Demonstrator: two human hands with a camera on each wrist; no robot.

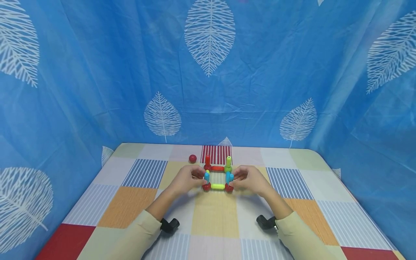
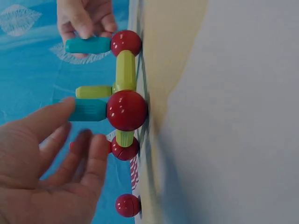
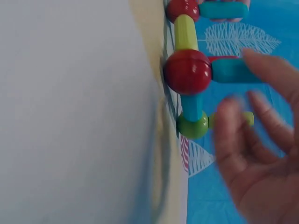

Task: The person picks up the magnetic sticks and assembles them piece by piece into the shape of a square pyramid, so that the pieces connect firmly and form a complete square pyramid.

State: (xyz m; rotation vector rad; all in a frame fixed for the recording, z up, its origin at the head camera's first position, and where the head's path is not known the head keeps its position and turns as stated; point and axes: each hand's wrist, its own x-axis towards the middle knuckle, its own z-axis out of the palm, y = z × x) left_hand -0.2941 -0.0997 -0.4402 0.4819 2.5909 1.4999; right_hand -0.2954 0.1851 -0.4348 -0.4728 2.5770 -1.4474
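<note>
A square of balls and rods lies on the table between my hands. Its near corners are a left red ball [image 2: 127, 110] and a right red ball [image 3: 188, 72], joined by a yellow-green rod [image 1: 217, 186]. A blue rod stands upright on each. My left hand [image 1: 189, 178] has its thumb at the left blue rod [image 2: 91, 110], its other fingers loosely bent and apart from it. My right hand [image 1: 251, 178] puts its thumb against the right blue rod [image 3: 233, 70]; its other fingers, blurred, are spread away. The far corners carry an upright red rod [image 1: 207, 159] and green rod [image 1: 229, 160].
A loose red ball [image 1: 193, 159] rests behind the square, to its left. The patchwork tablecloth [image 1: 214, 216] covers the table, and a blue curtain [image 1: 253, 90] with white leaves hangs around its back and sides. Black wrist mounts [image 1: 169, 225] sit under both sleeves.
</note>
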